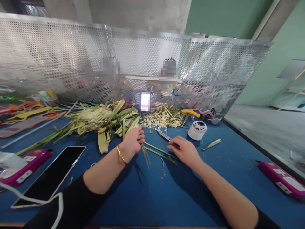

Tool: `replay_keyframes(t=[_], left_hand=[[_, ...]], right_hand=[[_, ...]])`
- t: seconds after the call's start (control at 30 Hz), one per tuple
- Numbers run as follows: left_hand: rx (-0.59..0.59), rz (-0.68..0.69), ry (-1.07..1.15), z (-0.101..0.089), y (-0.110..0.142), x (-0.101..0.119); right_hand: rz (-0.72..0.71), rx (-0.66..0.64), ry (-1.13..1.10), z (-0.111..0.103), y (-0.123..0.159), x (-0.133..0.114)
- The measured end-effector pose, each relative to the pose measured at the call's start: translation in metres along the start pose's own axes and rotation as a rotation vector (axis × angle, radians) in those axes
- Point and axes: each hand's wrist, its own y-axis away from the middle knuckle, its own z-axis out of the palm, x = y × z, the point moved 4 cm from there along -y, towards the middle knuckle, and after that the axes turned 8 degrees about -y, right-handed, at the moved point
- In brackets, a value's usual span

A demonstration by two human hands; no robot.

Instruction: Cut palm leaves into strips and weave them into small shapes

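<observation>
My left hand (133, 140), with a gold bangle at the wrist, is closed round a small bunch of green plant strips (145, 155); their thin ends hang out below the fist, and pale leaf pieces show above it. To the right, my right hand (184, 149) is curled over the handle end of a pair of scissors (164, 136). The blades point up and left, away from the fingers; the hand covers the handles. Two thin green stalks (158, 150) lie on the blue table between the hands, running to below the right hand.
A heap of green and pale husks (95, 117) spreads at the left; cut scraps (164, 116) are piled behind the hands. A white string spool (197, 130), a leaf piece (212, 144), a black-screened phone (52, 175), a lit screen (145, 101) and purple power strips (281, 179) surround them.
</observation>
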Motion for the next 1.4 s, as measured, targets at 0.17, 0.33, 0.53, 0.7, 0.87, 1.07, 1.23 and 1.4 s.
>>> replay_keyframes(t=[0.17, 0.33, 0.53, 0.7, 0.87, 1.07, 1.23, 1.4], left_hand=[[-0.025, -0.018, -0.06, 0.006, 0.002, -0.019], [-0.015, 0.009, -0.108, 0.009, 0.002, -0.032], [-0.071, 0.135, -0.082, 0.019, 0.009, -0.034], [-0.088, 0.167, -0.018, 0.022, 0.012, -0.033], [-0.064, 0.135, -0.015, 0.019, 0.011, -0.031], [-0.043, 0.119, -0.053, 0.014, 0.01, -0.02], [-0.064, 0.078, -0.129, 0.015, 0.011, -0.022], [-0.082, 0.142, -0.157, 0.016, 0.01, -0.027]], right_hand=[[-0.049, -0.066, 0.193, 0.025, -0.002, 0.0], [0.058, 0.074, 0.118, 0.014, 0.001, -0.001], [0.106, 0.085, -0.397, 0.012, 0.009, -0.014], [0.14, 0.027, -0.511, 0.026, 0.013, -0.019], [0.089, -0.047, -0.465, 0.027, 0.012, -0.018], [-0.053, -0.123, 0.052, 0.026, 0.011, -0.016], [-0.001, -0.13, 0.081, 0.027, 0.01, -0.011], [0.101, 0.084, -0.116, 0.013, 0.008, -0.006]])
